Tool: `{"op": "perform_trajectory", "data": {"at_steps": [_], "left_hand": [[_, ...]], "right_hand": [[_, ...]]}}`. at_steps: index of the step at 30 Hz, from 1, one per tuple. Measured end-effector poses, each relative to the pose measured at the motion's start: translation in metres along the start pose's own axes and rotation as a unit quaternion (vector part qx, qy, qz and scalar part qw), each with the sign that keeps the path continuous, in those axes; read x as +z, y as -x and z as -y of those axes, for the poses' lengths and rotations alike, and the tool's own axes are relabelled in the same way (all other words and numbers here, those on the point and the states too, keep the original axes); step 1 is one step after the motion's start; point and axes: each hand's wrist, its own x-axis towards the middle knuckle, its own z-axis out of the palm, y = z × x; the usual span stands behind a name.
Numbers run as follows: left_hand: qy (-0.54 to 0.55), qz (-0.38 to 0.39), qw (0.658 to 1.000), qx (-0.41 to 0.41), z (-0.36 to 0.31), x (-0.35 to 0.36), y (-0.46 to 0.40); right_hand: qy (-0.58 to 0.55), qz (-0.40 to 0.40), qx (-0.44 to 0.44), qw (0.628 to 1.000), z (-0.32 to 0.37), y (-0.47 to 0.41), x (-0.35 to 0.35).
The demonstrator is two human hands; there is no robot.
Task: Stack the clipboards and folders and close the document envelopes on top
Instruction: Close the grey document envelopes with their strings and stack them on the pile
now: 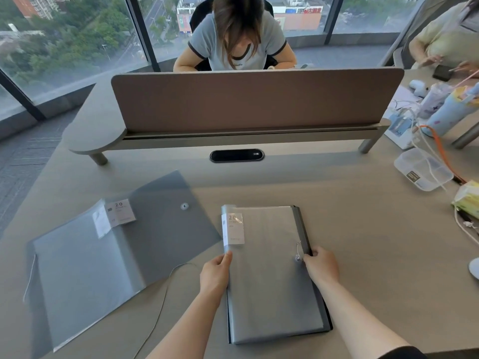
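A stack of dark clipboards and folders (320, 301) lies on the desk in front of me, with a translucent grey document envelope (269, 275) on top. My left hand (216, 274) grips the envelope's left edge below its white label. My right hand (321, 265) holds the right edge beside the round button (298, 259) and its string. A second grey envelope (85, 265) lies to the left with its flap (168, 216) folded open, its button (184, 206) showing and its string (160, 307) trailing over the desk.
A brown divider screen (248, 99) crosses the desk ahead, with a person seated behind it. At the right are a clear plastic box (421, 169), cables, bottles (451, 112), a tissue pack (467, 198) and another person's hands. A black cable port (236, 155) sits mid-desk.
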Motion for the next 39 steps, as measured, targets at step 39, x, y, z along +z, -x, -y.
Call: {"op": "perform_trajectory", "data": {"at_steps": [39], "left_hand": [[-0.192, -0.271, 0.942, 0.052, 0.029, -0.172, -0.047]], "right_hand": [[0.276, 0.178, -0.240, 0.914, 0.195, 0.072, 0.185]]}}
